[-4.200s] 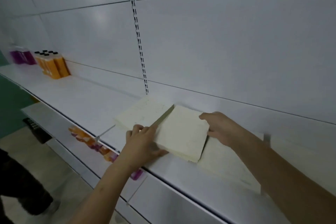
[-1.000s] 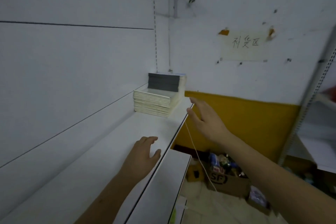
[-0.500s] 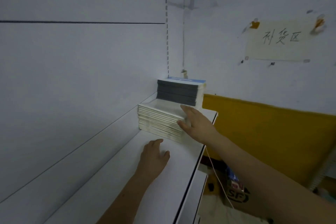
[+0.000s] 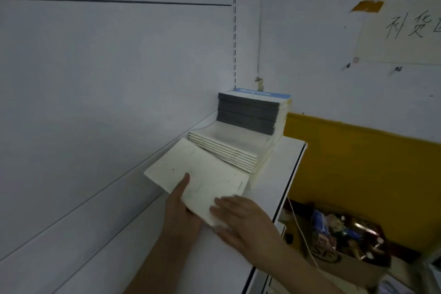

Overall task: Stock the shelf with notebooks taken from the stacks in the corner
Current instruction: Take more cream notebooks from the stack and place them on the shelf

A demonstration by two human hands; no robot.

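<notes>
- Your left hand (image 4: 181,207) and right hand (image 4: 241,217) grip a thin batch of cream paper-covered notebooks (image 4: 200,179) between them: left thumb on top, fingers beneath; right fingers curled over the near corner.
- That batch hangs tilted over the white metal shelf (image 4: 281,174), its far edge at 12 o'clock overlapping the cream notebook stack (image 4: 229,143).
- Behind it, at 1 o'clock, stands the taller stack of grey-spined notebooks with a blue cover (image 4: 253,110), in the corner.
- Half a second ago your right hand lay on the cream stack and your left lay flat on the shelf; now both carry notebooks.
- The handwritten paper sign (image 4: 403,31) at 2 o'clock is cut off; the cardboard box (image 4: 334,255) at 4 o'clock reads "SF".
</notes>
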